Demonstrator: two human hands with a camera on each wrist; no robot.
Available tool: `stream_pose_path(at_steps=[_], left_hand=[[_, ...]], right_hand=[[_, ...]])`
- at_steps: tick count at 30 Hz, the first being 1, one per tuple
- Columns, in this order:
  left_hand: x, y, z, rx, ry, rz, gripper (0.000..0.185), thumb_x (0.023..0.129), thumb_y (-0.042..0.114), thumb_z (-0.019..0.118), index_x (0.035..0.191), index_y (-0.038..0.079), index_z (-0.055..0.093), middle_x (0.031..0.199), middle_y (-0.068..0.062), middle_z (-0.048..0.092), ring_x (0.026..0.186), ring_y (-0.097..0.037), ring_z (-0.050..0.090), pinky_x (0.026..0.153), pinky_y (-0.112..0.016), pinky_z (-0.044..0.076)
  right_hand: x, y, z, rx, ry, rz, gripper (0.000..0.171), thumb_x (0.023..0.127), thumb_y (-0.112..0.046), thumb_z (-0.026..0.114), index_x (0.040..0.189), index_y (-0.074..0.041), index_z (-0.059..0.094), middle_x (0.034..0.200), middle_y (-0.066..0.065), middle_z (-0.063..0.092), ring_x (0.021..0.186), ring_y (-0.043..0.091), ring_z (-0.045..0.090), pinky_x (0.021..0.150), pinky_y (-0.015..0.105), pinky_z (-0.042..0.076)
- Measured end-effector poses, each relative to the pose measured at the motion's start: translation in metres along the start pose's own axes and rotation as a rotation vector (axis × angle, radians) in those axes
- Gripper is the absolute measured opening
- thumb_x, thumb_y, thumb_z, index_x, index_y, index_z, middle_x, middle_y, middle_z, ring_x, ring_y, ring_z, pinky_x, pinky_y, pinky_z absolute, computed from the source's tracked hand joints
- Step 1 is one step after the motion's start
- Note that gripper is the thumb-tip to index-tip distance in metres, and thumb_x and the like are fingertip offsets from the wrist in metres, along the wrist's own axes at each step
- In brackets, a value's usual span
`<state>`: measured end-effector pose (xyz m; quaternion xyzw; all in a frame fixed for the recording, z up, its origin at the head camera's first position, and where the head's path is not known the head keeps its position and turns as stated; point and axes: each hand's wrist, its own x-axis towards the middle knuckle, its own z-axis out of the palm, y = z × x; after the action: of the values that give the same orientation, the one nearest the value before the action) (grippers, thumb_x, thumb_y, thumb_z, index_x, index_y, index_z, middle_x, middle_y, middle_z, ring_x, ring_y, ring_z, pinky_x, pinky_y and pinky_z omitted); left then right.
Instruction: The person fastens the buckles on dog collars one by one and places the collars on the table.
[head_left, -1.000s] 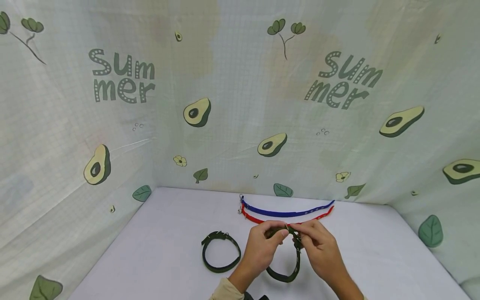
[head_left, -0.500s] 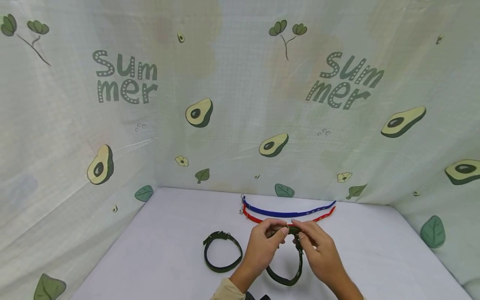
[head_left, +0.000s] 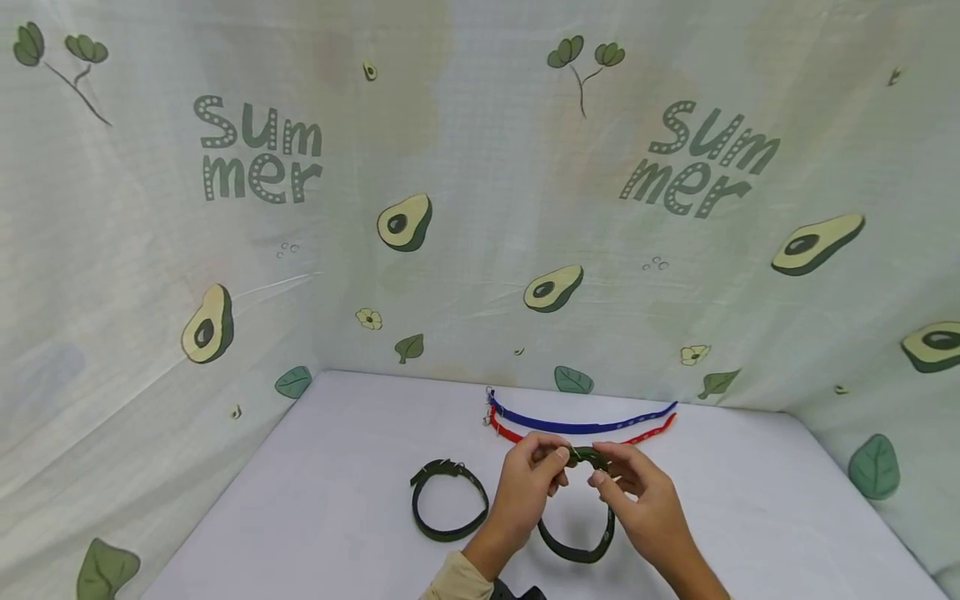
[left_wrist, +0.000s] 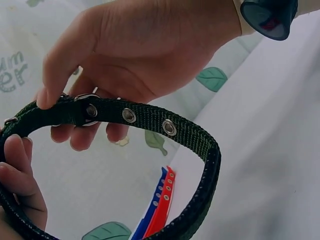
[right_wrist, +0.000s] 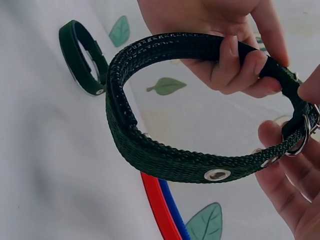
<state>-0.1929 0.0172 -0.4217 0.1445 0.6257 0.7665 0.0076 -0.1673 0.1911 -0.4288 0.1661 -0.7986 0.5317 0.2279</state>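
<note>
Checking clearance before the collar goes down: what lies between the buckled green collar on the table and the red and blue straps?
In the head view, only bare white table separates the closed green collar from the red strap and blue strap; the left hand sits just right of that gap.

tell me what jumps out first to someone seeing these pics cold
Front and centre, the left hand and right hand pinch a dark green collar at its buckle, its loop hanging toward the white table. A second green collar, closed into a ring, lies just left of the hands, and beyond them a blue strap and a red strap lie flat side by side. Around it all hangs an avocado-print backdrop reading "Summer".
</note>
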Motion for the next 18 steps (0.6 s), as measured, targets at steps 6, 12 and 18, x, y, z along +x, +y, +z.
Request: stream_pose_path(at_steps=[6, 12, 18], left_hand=[[0.0001, 0.0008, -0.0007, 0.011, 0.011, 0.0, 0.019, 0.1, 0.012, 0.059, 0.115, 0.001, 0.06, 0.089, -0.007, 0.068, 0.07, -0.012, 0.057, 0.059, -0.018, 0.044], [-0.002, 0.0007, -0.0012, 0.086, -0.003, 0.03, 0.023, 0.096, 0.012, 0.066, 0.116, 0.003, 0.062, 0.091, -0.004, 0.065, 0.075, -0.013, 0.061, 0.064, -0.02, 0.049], [-0.0049, -0.0034, -0.0037, 0.258, 0.024, 0.065, 0.027, 0.09, 0.017, 0.075, 0.115, 0.012, 0.067, 0.093, 0.004, 0.067, 0.081, -0.009, 0.062, 0.07, -0.022, 0.05]], right_hand=[[0.0002, 0.0007, 0.0034, -0.059, 0.024, -0.035, 0.036, 0.088, 0.002, 0.074, 0.12, -0.012, 0.069, 0.107, -0.001, 0.067, 0.081, 0.01, 0.069, 0.063, 0.026, 0.057], [0.0008, 0.005, 0.0054, -0.106, 0.068, -0.081, 0.036, 0.087, 0.006, 0.073, 0.118, -0.013, 0.073, 0.103, -0.003, 0.067, 0.077, 0.008, 0.068, 0.06, 0.022, 0.055], [0.0014, 0.0094, 0.0084, -0.165, 0.076, -0.048, 0.03, 0.087, 0.003, 0.073, 0.111, -0.016, 0.075, 0.098, -0.008, 0.067, 0.074, 0.006, 0.066, 0.058, 0.022, 0.054]])
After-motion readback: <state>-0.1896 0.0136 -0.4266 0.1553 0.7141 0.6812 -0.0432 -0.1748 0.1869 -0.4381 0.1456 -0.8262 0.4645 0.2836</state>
